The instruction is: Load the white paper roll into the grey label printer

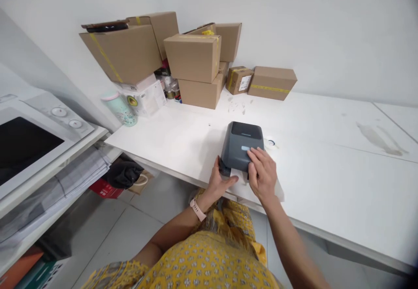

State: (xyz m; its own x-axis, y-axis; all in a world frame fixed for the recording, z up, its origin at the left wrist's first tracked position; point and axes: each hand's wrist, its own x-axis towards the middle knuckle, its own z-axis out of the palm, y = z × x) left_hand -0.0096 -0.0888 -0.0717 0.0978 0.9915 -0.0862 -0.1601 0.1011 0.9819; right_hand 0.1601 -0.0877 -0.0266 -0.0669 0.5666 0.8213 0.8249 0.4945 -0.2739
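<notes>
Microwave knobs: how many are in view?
2, both on the microwave's control panel: the left knob, and the right knob beside it, nearer the table. None seem hidden.

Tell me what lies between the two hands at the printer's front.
In the head view, a white strip of paper from the grey printer lies between the left hand and the right hand.

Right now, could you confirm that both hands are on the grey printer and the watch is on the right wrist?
Not quite: in the head view the watch is on the left wrist, not the right. The left hand and right hand are indeed both on the grey printer on the white table.
</notes>
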